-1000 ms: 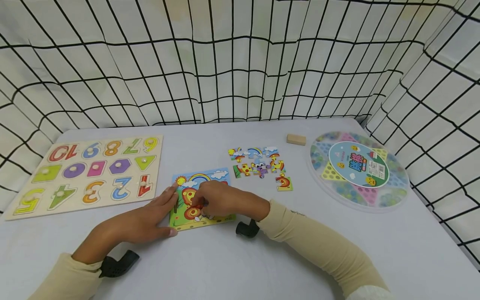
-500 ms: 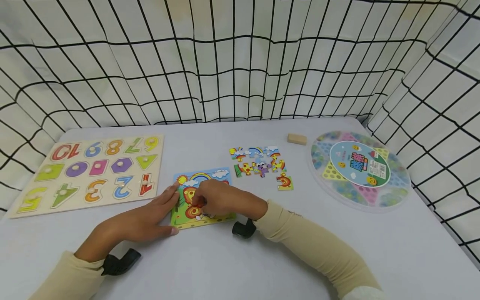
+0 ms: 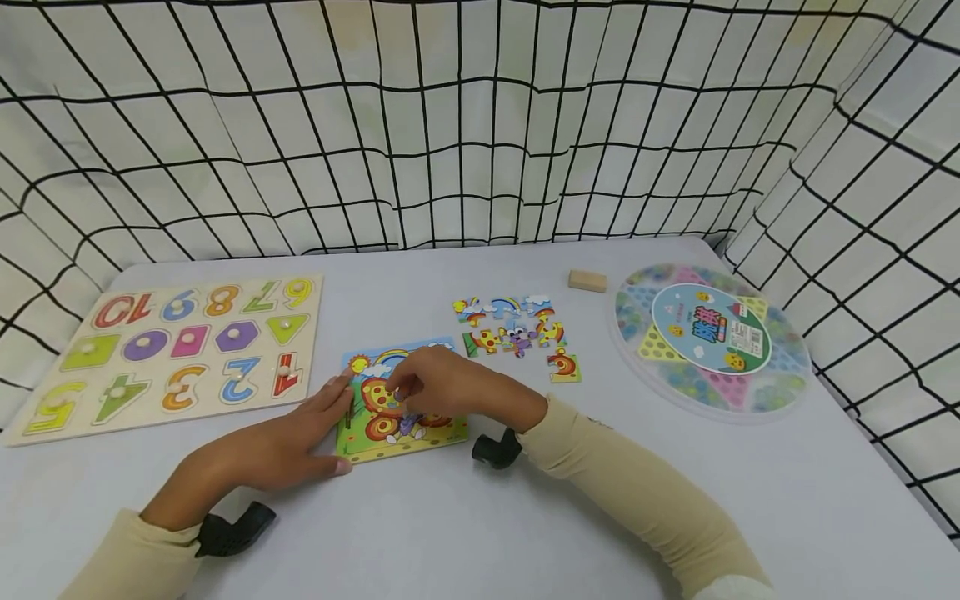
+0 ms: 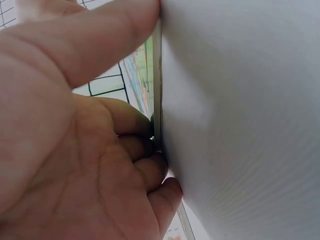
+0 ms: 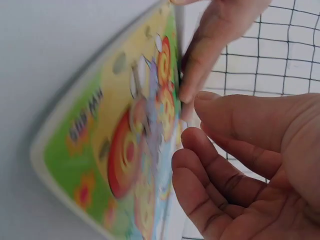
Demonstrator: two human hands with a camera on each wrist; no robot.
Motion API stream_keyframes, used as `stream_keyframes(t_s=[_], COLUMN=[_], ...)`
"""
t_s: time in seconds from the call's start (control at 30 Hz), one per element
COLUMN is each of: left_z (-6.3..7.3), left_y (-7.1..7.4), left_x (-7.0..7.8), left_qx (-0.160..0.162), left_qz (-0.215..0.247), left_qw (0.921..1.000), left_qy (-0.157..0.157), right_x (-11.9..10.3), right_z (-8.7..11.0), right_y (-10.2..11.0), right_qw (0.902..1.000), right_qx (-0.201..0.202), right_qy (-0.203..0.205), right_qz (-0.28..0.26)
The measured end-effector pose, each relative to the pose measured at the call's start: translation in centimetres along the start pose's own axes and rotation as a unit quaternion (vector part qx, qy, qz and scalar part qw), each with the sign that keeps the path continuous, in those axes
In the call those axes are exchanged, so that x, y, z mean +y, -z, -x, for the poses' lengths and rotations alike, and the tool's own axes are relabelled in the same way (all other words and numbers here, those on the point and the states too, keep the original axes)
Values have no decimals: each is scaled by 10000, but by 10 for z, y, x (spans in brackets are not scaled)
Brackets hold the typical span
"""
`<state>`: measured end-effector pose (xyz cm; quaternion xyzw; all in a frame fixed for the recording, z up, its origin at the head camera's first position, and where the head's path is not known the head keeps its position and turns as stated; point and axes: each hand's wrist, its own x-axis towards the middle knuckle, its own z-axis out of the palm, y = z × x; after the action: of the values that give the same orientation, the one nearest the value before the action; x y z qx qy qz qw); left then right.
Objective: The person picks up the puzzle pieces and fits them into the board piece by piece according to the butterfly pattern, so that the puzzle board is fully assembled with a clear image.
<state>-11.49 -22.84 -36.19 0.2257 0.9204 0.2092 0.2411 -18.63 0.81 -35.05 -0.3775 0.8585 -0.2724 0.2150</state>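
A colourful butterfly puzzle board (image 3: 360,447) lies on the white table in front of me. My left hand (image 3: 292,437) rests flat along its left edge, with fingertips and thumb touching the side. Over the middle of the picture is my right hand (image 3: 438,382), its fingers loosely bent above the board. In the right wrist view, no object shows between its thumb and fingers (image 5: 192,195), and the board's corner fills the left part. Part of the picture is hidden beneath the right hand. Several loose jigsaw pieces (image 3: 516,337) lie right of the board, matching its colours.
At the left lies a wooden number-and-shape knob puzzle (image 3: 168,312). A small wooden block (image 3: 587,281) and a round clear-rimmed game box (image 3: 712,329) are at the right. Black wire mesh (image 3: 465,125) with white cloth behind it borders the table's back and sides.
My right hand has lifted slightly from the board, its fingers loosening, and more of the butterfly's lower body shows. The left hand holds its place at the edge.
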Motion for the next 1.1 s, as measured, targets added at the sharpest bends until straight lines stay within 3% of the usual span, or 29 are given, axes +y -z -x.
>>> stream_keyframes(t_s=[0.17, 0.47, 0.7, 1.1], left_z=[1, 0, -1, 0], left_y=[1, 0, 0, 1], left_x=[0, 3, 3, 3], left_qx=[52, 37, 19, -19], left_qz=[33, 42, -48, -7], left_qw=[10000, 10000, 10000, 9999], left_qy=[3, -25, 55, 148], right_x=[5, 25, 40, 60], right_z=[8, 22, 32, 56], right_y=[10, 10, 13, 20], right_qw=[9998, 9995, 9992, 9973], right_qx=[93, -156, 109, 465], right_qy=[185, -31, 122, -244], right_qz=[-60, -269, -374, -511])
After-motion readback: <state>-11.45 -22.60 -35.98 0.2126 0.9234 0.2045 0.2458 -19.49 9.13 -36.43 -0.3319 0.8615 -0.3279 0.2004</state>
